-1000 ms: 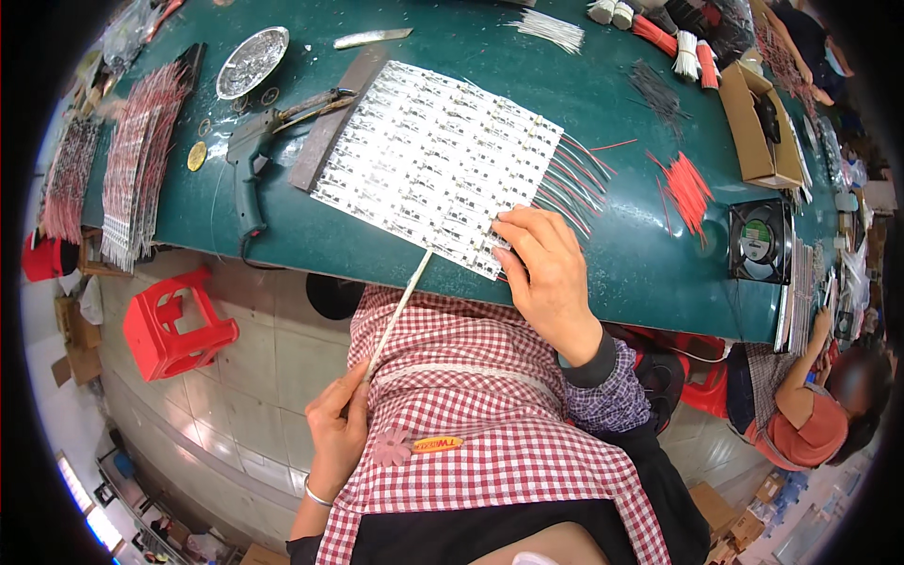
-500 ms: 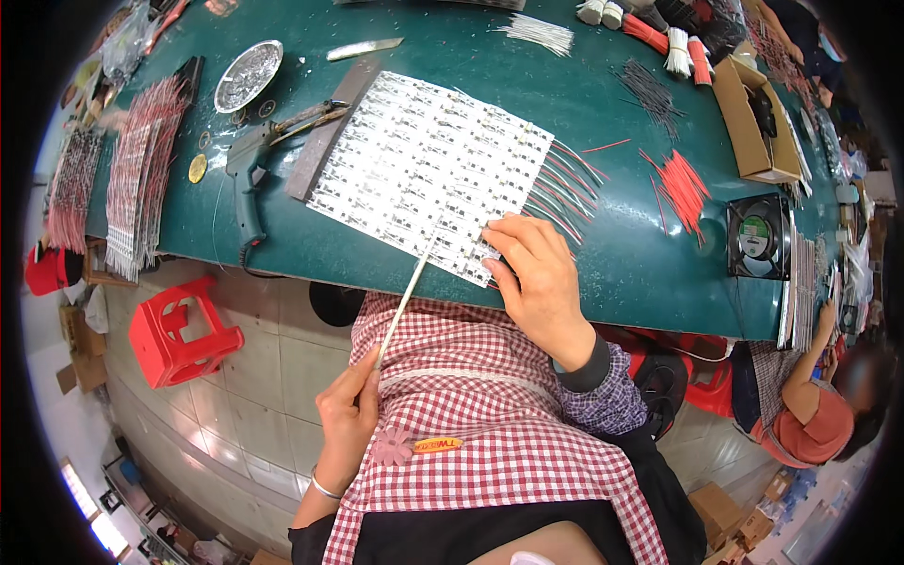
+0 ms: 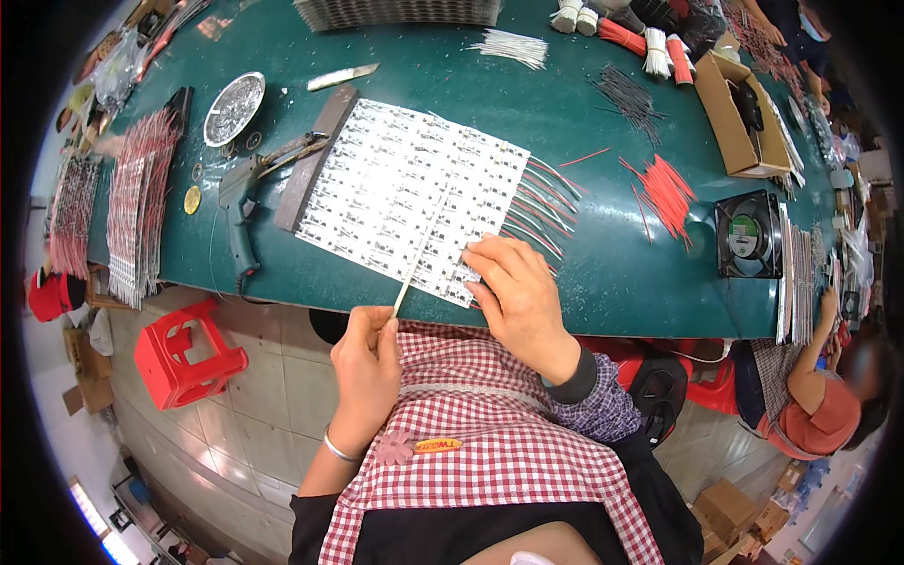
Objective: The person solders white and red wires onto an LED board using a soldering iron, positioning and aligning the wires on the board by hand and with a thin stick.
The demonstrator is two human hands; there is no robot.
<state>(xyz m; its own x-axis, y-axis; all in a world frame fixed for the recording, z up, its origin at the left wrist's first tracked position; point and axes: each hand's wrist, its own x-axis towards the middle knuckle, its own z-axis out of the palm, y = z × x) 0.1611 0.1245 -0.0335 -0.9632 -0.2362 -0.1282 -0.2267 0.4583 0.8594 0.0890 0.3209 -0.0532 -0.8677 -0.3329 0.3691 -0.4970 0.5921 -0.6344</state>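
A white panel of circuit boards point(image 3: 386, 179), dotted with rows of small dark parts, lies tilted on the table. Red, white and black wires point(image 3: 541, 212) fan out from its right edge. Between thumb and fingers of my left hand point(image 3: 367, 363), just off the table's front edge, is a thin pale strip point(image 3: 404, 294). The strip points away from me onto the panel; its far end is hard to pick out against the white. My right hand point(image 3: 518, 292) rests its fingertips on the panel's near right corner, fingers bent and slightly apart, grasping nothing. A dark bar point(image 3: 318, 160) borders the panel's left side.
Left of the panel are a glue gun point(image 3: 241, 217) and a foil-lined dish point(image 3: 234, 108). Cut red wires point(image 3: 664, 193), a small fan point(image 3: 749, 235) and a cardboard box point(image 3: 739, 118) stand to the right. A red stool point(image 3: 188, 356) is at lower left; a co-worker point(image 3: 815, 395) sits at right.
My left hand has moved up and forward, sliding the pale strip farther over the panel. The right hand stays on the panel's corner. My view has shifted slightly.
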